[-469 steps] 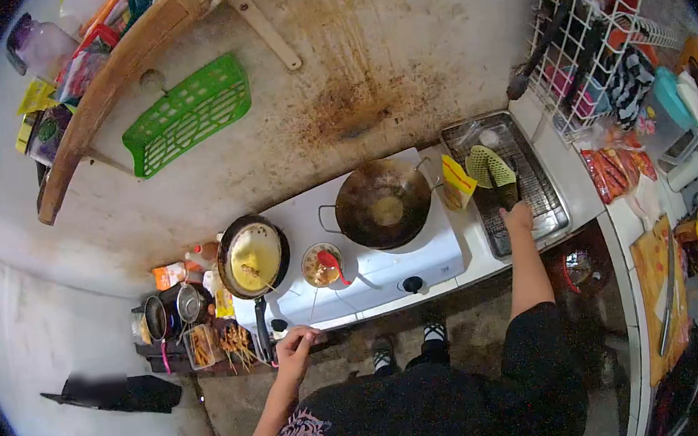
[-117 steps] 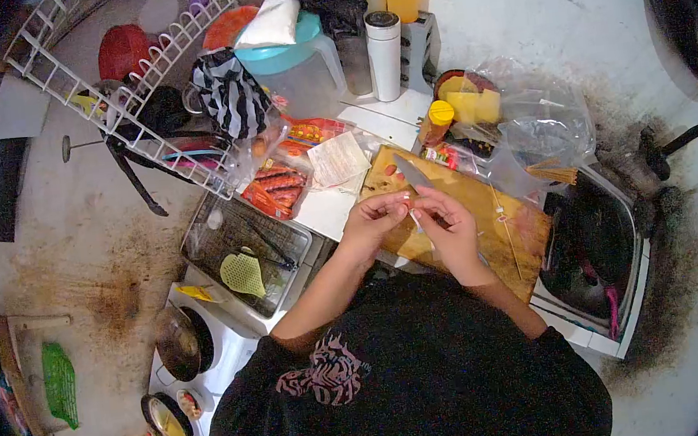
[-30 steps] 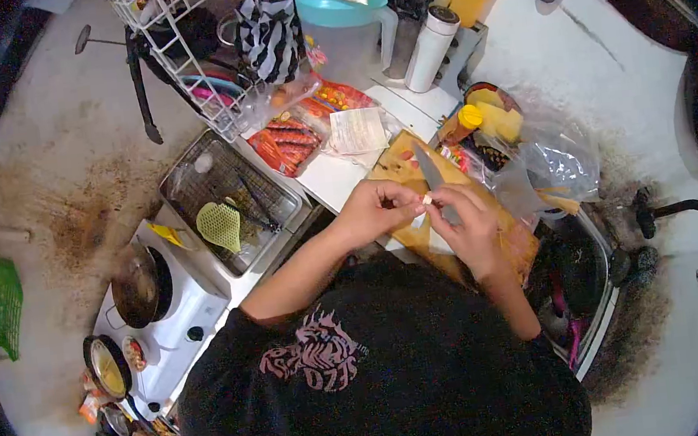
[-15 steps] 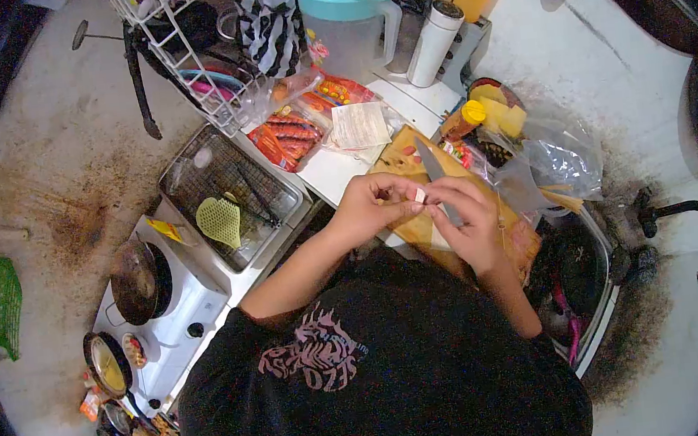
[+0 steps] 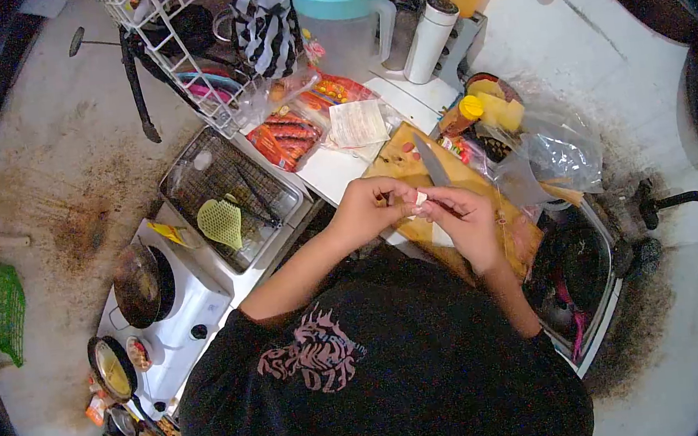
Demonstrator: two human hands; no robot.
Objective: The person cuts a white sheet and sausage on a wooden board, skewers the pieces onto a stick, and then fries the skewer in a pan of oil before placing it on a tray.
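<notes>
Over the wooden cutting board (image 5: 482, 189), both hands meet at a small whitish piece (image 5: 421, 198), too small to name for certain. My left hand (image 5: 375, 208) pinches it between thumb and fingertips. My right hand (image 5: 464, 221) is also closed, its fingertips pressed on the same piece from the other side. Beyond my fingers a knife (image 5: 431, 161) lies on the board, its blade tip pointing away from me and its handle hidden. A few small reddish bits (image 5: 409, 149) lie near the blade tip.
Left of the board are packs of red sausages (image 5: 285, 138), a paper-like sheet (image 5: 358, 123) and a wire-basket tray (image 5: 215, 198). A stove (image 5: 181, 321) with a pan (image 5: 139, 287) is farther left. To the right are a yellow-capped bottle (image 5: 462, 115), plastic bags (image 5: 568, 152) and a sink (image 5: 604, 259).
My right hand's fingers have curled in closer around the small whitish piece, which shows a little more pale surface. My left hand stays nearly in place. The knife and board are unmoved.
</notes>
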